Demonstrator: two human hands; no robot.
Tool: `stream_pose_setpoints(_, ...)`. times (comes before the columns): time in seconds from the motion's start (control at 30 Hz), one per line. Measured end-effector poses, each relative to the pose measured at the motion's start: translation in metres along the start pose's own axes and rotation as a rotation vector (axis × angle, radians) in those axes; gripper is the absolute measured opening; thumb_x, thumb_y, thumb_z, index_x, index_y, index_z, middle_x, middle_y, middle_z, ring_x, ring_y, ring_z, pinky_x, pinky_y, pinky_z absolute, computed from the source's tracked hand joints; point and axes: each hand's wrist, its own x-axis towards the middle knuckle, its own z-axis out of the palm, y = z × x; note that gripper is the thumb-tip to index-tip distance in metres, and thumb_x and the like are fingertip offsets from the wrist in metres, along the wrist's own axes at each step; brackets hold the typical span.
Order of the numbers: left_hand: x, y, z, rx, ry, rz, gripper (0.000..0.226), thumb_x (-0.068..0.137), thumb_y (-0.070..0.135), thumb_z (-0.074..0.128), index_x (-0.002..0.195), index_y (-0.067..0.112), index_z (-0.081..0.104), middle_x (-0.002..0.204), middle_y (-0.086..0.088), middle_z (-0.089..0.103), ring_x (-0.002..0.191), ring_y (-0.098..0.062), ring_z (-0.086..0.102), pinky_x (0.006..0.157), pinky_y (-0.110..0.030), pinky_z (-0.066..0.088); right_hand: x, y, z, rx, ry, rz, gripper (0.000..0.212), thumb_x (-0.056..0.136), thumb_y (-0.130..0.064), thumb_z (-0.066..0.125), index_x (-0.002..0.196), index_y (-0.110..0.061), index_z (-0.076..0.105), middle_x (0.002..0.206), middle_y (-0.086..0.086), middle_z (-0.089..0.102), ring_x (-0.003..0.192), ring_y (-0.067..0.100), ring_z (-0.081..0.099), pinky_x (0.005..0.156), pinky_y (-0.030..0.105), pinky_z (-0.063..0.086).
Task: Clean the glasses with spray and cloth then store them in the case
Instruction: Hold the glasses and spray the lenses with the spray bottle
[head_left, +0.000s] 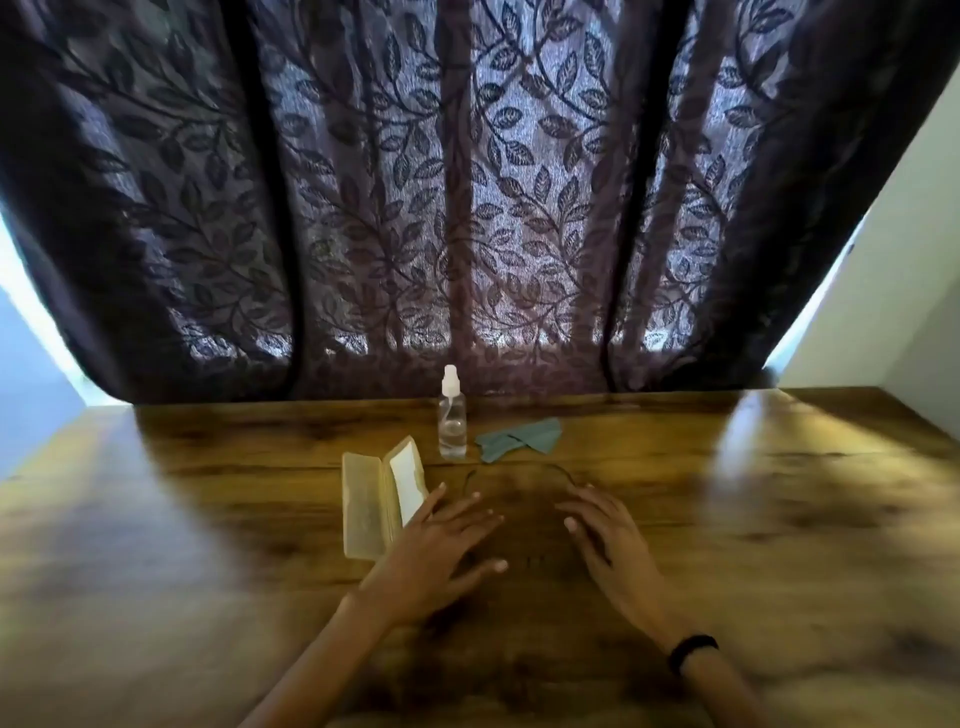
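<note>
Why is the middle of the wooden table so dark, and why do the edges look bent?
Head view: daylight comes through the dark leaf-patterned curtain, leaving pale glare on both sides of the brown wooden table and deep shadow in its middle, where the thin wire-framed glasses nearly vanish; same view, the wide-angle lens bows the curtain and white wall edges.

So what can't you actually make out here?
Head view only:
Glasses: only thin temple tips show; lenses lost in the dark shadow between the hands.
Case: near corner covered by the left hand.
Spray bottle: any label too small to read.
Right hand: whether it touches the glasses is unclear.
</note>
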Motion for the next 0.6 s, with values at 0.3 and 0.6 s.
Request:
stream_pose_setpoints(0.3,-0.011,-0.005,0.002,0.008,0.0,0.134,0.067,0.083,0.064,0.032,0.138,0.026,0.035,0.148,0.009,0.035,0.137,0.001,0.0,0.111,-0.033,-0.021,-0.011,-0.002,-0.013,0.11,-0.048,0.124,0.029,0.093,-0.005,0.045,0.108,-0.022,0.062,0.122,-0.014,0.05,0.119,0.005,0.044,0.103,0.023,0.032)
stream_pose_setpoints(0.6,-0.009,-0.012,0.006,-0.035,0.044,0.165,0.039,0.093,0.027,0.048,0.132,0.024,0.045,0.142,0.008,0.045,0.139,-0.002,0.014,0.112,-0.033,-0.016,-0.013,-0.004,-0.022,0.08,-0.086,0.102,0.052,0.079,0.021,0.04,0.108,-0.014,0.065,0.126,-0.012,0.049,0.123,0.004,0.04,0.11,0.025,0.025)
